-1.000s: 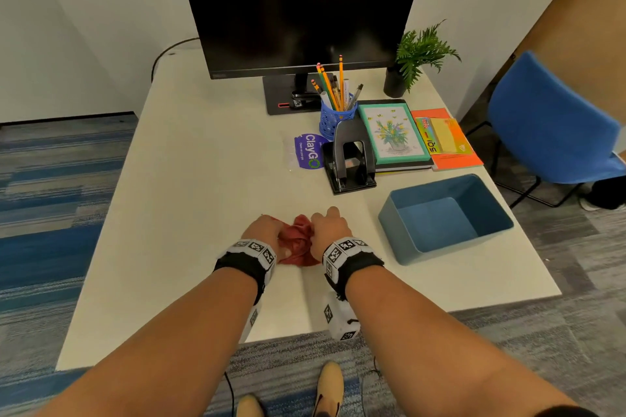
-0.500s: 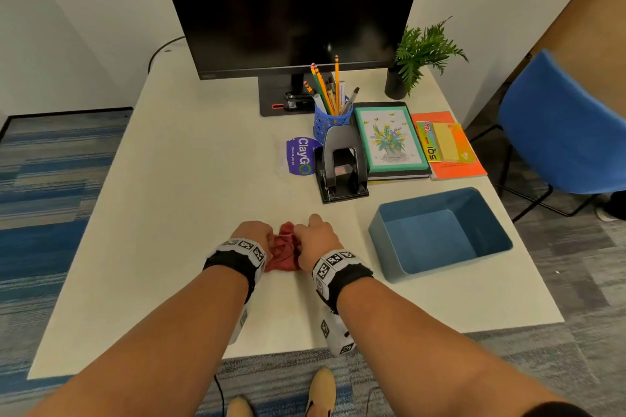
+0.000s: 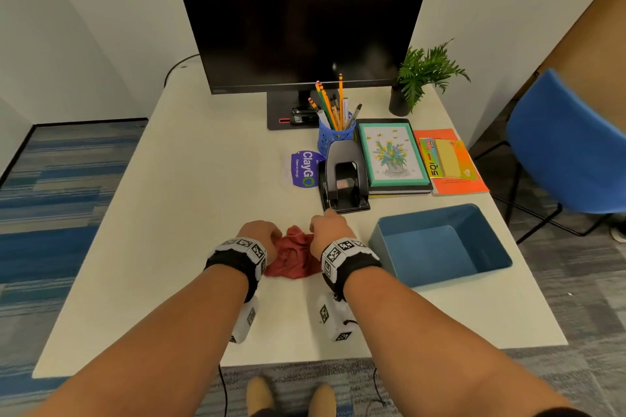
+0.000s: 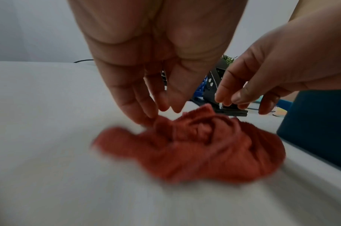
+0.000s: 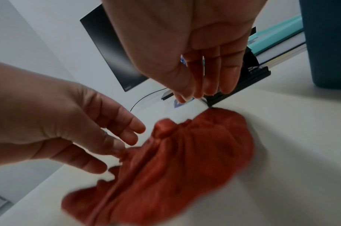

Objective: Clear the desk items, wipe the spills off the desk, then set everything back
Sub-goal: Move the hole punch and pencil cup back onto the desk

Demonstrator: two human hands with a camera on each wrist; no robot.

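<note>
- The red cloth lies bunched on the near middle of the white desk, between the two wrists.
- The left hand hangs over the cloth's left side, fingers loosely extended and spread. One of its fingertips touches a raised fold; whether the fold is pinched cannot be told.
- The right hand hovers just above the cloth's far right edge, fingers straight and close together, holding nothing.
- The blue bin sits just right of the right wrist, near the desk's right edge.
- A black hole punch stands just beyond the right hand, with a purple ClayGo sticker to its left.
- Right of the punch lie a teal-framed flower picture on a stack, then an orange folder.
- A blue pencil cup stands behind the punch.
- Farthest are the dark monitor and a small potted plant.
</note>
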